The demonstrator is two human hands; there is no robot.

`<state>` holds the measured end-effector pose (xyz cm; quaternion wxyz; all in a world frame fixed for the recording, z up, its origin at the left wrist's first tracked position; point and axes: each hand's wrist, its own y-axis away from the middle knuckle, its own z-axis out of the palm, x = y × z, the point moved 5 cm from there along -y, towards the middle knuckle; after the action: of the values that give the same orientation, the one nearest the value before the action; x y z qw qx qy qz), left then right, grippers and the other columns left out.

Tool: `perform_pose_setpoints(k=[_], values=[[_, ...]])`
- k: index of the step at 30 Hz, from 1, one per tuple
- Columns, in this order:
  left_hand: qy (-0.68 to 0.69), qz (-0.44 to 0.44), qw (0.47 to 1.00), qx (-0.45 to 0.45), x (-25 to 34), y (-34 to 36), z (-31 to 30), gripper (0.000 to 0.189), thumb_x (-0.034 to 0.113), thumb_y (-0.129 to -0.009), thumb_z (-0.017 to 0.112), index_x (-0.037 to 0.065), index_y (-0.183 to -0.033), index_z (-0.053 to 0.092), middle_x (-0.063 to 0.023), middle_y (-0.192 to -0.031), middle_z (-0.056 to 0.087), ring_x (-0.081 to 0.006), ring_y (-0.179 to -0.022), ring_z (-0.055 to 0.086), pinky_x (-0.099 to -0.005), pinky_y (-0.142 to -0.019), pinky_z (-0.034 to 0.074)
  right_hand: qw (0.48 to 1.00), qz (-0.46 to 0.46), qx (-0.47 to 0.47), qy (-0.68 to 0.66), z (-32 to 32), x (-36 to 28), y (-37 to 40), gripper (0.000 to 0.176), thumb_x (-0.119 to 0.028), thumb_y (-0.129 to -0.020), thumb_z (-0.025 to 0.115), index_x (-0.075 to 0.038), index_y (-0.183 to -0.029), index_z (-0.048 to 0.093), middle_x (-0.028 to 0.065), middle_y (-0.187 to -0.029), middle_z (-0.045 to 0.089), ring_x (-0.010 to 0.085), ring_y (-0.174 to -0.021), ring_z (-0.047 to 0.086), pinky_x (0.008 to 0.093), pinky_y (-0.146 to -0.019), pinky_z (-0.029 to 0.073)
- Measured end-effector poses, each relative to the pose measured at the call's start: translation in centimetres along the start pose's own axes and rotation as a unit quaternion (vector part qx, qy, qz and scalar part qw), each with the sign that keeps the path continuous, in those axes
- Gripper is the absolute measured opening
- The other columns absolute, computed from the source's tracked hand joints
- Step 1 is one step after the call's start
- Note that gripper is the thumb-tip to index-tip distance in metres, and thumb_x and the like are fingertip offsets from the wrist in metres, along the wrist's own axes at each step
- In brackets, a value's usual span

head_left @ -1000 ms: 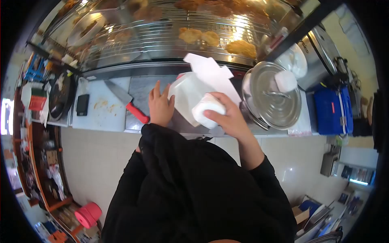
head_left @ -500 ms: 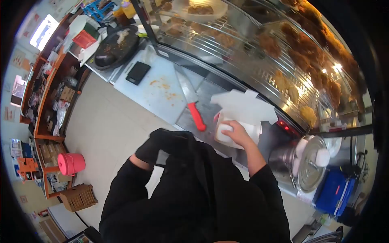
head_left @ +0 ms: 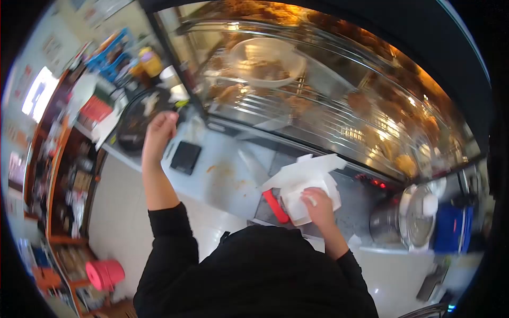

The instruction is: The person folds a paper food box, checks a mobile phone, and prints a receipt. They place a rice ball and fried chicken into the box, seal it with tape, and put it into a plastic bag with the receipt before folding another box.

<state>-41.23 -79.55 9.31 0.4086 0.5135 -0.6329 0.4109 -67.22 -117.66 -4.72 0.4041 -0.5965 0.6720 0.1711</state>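
Right of centre in the frame, a white box [head_left: 295, 195] is sitting on the worktop [head_left: 352, 212], its lid [head_left: 310, 168] standing open toward the display case [head_left: 297, 150]. The right hand [head_left: 319, 205] is dipping into the box with bent fingers; whether it is gripping something I cannot tell. At upper left, the left hand [head_left: 159, 137] is hovering between a dark pan [head_left: 130, 130] and a black pad [head_left: 185, 157], its fingers curling inward; blur is hiding whether it is grasping anything. Just beside the box's left side, a knife [head_left: 275, 206] is lying with its red handle toward the person and its blade pointing up and left over the white board [head_left: 204, 185]. Toward the right edge, a pot [head_left: 386, 218] is standing near a blue container [head_left: 454, 228]. Inside the case, a pale bowl [head_left: 249, 50] is holding food. At lower left, a pink bucket [head_left: 106, 274] is standing.
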Motion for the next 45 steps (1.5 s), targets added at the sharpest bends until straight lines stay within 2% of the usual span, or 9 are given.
perform_pose_setpoints(k=[2,9,19,29,34,38,41,43,45], values=[[-0.264,0.049,0.962,0.044,-16.2,-6.8,-0.8,0.037,0.029,-0.081,0.070,0.002,-0.105,0.063,-0.0143,-0.093,0.068,-0.0283,-0.085,0.064,-0.0356,-0.078,0.048,0.987,-0.014,0.158,0.029,-6.5,-2.4,-0.5,0.014,-0.008,-0.081,0.068,-0.004,-0.093,0.065,0.0124,-0.097,0.066,0.0300,-0.087,0.063,0.0353,-0.080,0.049],[-0.616,-0.017,0.786,0.053,-17.4,-9.2,3.4,0.042,0.042,-0.085,0.062,0.013,-0.115,0.063,-0.0101,-0.118,0.061,-0.0352,-0.104,0.060,-0.0460,-0.084,0.050,0.770,0.137,0.525,0.337,-31.2,1.7,0.9,0.063,-0.019,-0.085,0.066,0.005,-0.136,0.038,0.0215,-0.132,0.048,0.0306,-0.126,0.047,0.0381,-0.104,0.038],[-0.162,0.046,0.960,0.222,-11.9,0.0,1.4,0.032,0.029,-0.090,0.063,-0.001,-0.101,0.067,-0.0083,-0.082,0.069,-0.0160,-0.074,0.064,-0.0304,-0.068,0.049,0.807,0.236,0.525,0.134,-35.6,7.6,-1.1,0.046,-0.019,-0.079,0.064,0.001,-0.118,0.050,0.0131,-0.107,0.060,0.0248,-0.094,0.061,0.0351,-0.086,0.047],[0.040,0.246,0.959,0.138,10.4,12.9,18.5,0.010,0.005,-0.086,0.068,0.000,-0.094,0.066,-0.0026,-0.082,0.067,-0.0042,-0.068,0.058,-0.0195,-0.061,0.046,0.950,0.119,0.258,-0.130,-27.3,1.8,-0.5,0.036,-0.011,-0.086,0.063,-0.006,-0.121,0.054,0.0057,-0.105,0.061,0.0149,-0.095,0.058,0.0302,-0.086,0.047],[-0.088,0.420,0.902,-0.041,14.9,20.8,29.9,0.014,0.000,-0.075,0.074,0.005,-0.085,0.066,-0.0056,-0.079,0.067,-0.0137,-0.063,0.062,-0.0244,-0.058,0.049,0.897,0.141,-0.065,-0.414,-16.0,-7.0,4.0,0.017,-0.015,-0.094,0.056,-0.003,-0.101,0.067,-0.0005,-0.076,0.061,0.0049,-0.062,0.053,0.0218,-0.058,0.043],[-0.057,0.461,0.857,-0.221,14.4,25.3,34.0,0.014,0.001,-0.075,0.072,0.005,-0.087,0.065,-0.0057,-0.079,0.066,-0.0194,-0.062,0.062,-0.0301,-0.057,0.049,0.774,0.196,0.078,-0.598,-11.4,0.7,4.8,0.040,-0.011,-0.097,0.052,-0.006,-0.136,0.047,0.0025,-0.095,0.061,0.0093,-0.080,0.056,0.0230,-0.064,0.044],[-0.048,0.346,0.906,-0.241,11.2,25.7,34.8,0.016,0.005,-0.079,0.070,0.003,-0.094,0.064,-0.0085,-0.087,0.066,-0.0224,-0.068,0.062,-0.0326,-0.061,0.050,0.852,0.039,0.206,-0.480,-12.7,0.5,3.3,0.046,-0.011,-0.097,0.052,-0.004,-0.140,0.039,0.0079,-0.124,0.052,0.0136,-0.107,0.053,0.0265,-0.089,0.042],[-0.048,0.223,0.956,-0.185,8.9,25.2,33.6,0.019,0.011,-0.082,0.068,0.002,-0.099,0.063,-0.0110,-0.092,0.064,-0.0276,-0.074,0.062,-0.0346,-0.067,0.052,0.960,-0.049,0.274,-0.001,-15.7,-0.3,2.0,0.056,-0.018,-0.092,0.057,0.005,-0.137,0.034,0.0236,-0.134,0.040,0.0370,-0.124,0.038,0.0458,-0.106,0.027],[-0.193,0.094,0.973,-0.087,3.7,23.6,31.4,0.034,0.020,-0.086,0.065,0.001,-0.112,0.054,-0.0177,-0.101,0.061,-0.0313,-0.082,0.063,-0.0397,-0.072,0.051,0.900,-0.071,0.311,0.297,-18.4,-0.2,-1.1,0.046,-0.023,-0.089,0.057,0.008,-0.122,0.049,0.0330,-0.132,0.038,0.0504,-0.118,0.040,0.0570,-0.098,0.034]])
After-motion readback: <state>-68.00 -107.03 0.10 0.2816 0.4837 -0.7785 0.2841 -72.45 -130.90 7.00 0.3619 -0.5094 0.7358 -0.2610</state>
